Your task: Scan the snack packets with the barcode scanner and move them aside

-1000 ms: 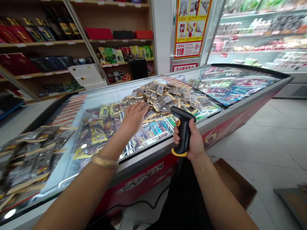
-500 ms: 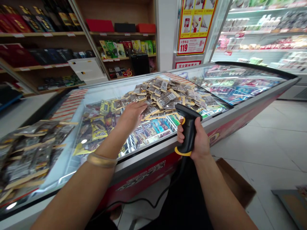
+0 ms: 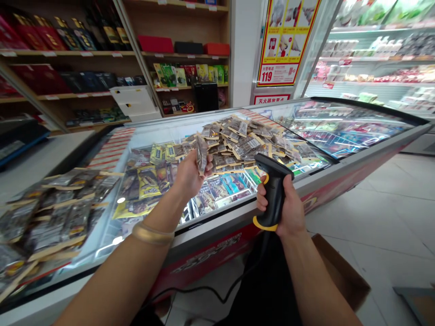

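Observation:
My left hand (image 3: 190, 174) grips a small clear-and-brown snack packet (image 3: 201, 155), raised upright at the near left edge of a large pile of similar packets (image 3: 244, 140). The pile lies on the glass top of a chest freezer (image 3: 217, 231). In my right hand (image 3: 290, 206) is a black and yellow barcode scanner (image 3: 273, 194), held by its handle over the freezer's front edge, its head up and its cable hanging down. Another group of packets (image 3: 64, 213) lies on the glass at the left.
Wooden shelves (image 3: 185, 55) with boxes and bags stand behind the freezer. An open cardboard box (image 3: 340, 271) is on the floor at the right. The scanner's black cable (image 3: 204, 291) loops low in front. A dark device (image 3: 20, 138) sits at the far left.
My left hand, earlier reaching flat over the pile, has closed on a packet and lifted it upright. The scanner is still in my right hand. The view has shifted slightly.

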